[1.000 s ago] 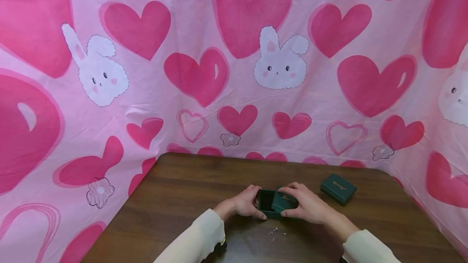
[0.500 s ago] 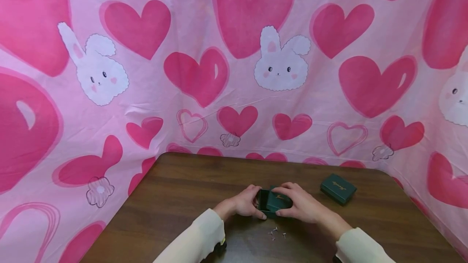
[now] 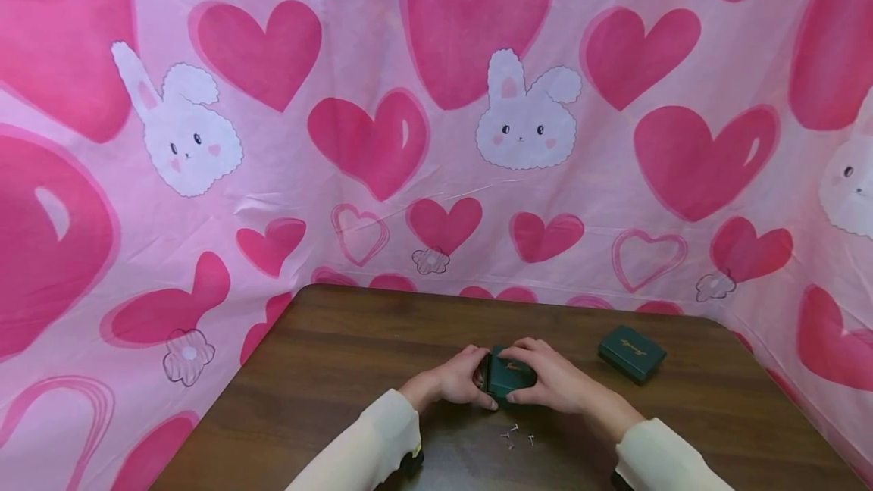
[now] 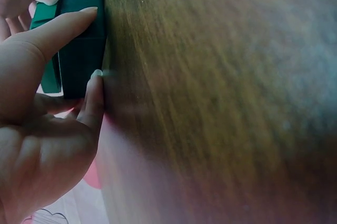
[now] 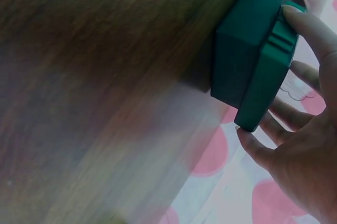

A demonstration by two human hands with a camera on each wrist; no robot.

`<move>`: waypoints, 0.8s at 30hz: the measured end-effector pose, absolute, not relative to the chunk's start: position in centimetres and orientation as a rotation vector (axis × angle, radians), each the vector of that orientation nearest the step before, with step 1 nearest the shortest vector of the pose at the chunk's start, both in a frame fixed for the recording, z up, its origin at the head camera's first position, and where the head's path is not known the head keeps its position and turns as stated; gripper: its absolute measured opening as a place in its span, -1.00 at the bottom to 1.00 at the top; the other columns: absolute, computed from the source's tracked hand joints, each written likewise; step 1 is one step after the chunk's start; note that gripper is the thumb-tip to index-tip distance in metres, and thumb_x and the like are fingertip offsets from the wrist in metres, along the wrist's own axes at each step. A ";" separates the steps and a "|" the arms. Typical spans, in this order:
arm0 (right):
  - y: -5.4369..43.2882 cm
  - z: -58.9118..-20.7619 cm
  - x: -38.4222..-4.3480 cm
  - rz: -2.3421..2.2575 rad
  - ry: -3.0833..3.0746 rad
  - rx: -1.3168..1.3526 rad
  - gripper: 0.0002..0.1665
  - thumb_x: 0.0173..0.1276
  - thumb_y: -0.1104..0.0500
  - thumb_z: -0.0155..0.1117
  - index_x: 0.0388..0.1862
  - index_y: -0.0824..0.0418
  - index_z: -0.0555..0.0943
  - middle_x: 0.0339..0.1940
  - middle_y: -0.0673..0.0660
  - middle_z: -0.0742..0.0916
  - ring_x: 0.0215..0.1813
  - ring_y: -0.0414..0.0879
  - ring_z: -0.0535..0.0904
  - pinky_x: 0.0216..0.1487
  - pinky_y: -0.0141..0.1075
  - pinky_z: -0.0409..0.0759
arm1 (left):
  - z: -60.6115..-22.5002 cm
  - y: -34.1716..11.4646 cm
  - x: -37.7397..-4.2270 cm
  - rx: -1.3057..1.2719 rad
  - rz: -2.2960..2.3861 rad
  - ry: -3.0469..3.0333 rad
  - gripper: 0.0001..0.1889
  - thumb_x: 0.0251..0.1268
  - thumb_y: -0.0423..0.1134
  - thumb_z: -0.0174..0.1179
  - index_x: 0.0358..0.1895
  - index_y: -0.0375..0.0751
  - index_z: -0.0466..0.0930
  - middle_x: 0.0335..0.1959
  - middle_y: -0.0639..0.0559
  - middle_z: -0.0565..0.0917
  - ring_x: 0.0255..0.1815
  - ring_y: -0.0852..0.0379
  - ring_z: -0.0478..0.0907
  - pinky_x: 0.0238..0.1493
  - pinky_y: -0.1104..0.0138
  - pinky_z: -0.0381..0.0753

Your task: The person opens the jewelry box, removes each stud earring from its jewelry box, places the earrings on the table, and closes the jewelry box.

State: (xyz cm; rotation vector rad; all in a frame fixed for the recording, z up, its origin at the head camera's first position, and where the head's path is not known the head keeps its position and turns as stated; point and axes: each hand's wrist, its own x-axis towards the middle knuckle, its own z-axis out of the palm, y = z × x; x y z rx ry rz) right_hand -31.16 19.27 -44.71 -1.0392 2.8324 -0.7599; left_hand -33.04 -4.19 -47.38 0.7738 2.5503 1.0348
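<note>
My left hand grips the sides of a dark green box base, thumb on the near side and fingers on the far side. From the right, my right hand holds the matching lid, which carries gold script. In the right wrist view the lid lies over the top of the base, set slightly off its edges. Most of the base's opening is hidden in the head view. Several small silvery pin-like pieces lie on the table just in front of the box.
A second dark green box with gold script stands closed at the right rear of the brown wooden table. A pink cloth with hearts and rabbits hangs behind and beside the table.
My right hand has slid the lid to the left over the base, covering the dark opening seen before. The left hand and base have stayed in place.
</note>
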 end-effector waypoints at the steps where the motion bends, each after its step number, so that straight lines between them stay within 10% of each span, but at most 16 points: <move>1: 19.2 -44.7 -31.2 -0.760 2.831 -1.046 -0.25 0.23 -0.20 0.51 0.33 0.08 0.57 0.30 0.20 0.53 0.26 0.13 0.44 0.11 0.12 0.58 | -47.4 -4.2 -33.0 0.772 1.035 2.550 -0.23 0.04 -0.22 0.59 0.34 -0.19 0.39 0.00 0.08 0.39 -0.09 0.19 0.38 0.05 0.35 0.47; 24: 18.7 -44.6 -32.0 -0.750 2.746 -1.062 -0.23 0.22 -0.15 0.54 0.34 0.11 0.55 0.32 0.19 0.51 0.28 0.14 0.41 0.17 0.16 0.55 | -47.3 -4.3 -32.9 0.792 1.038 2.566 0.05 0.00 -0.24 0.62 0.53 -0.24 0.11 0.20 0.00 0.40 0.11 0.15 0.40 0.37 0.18 0.41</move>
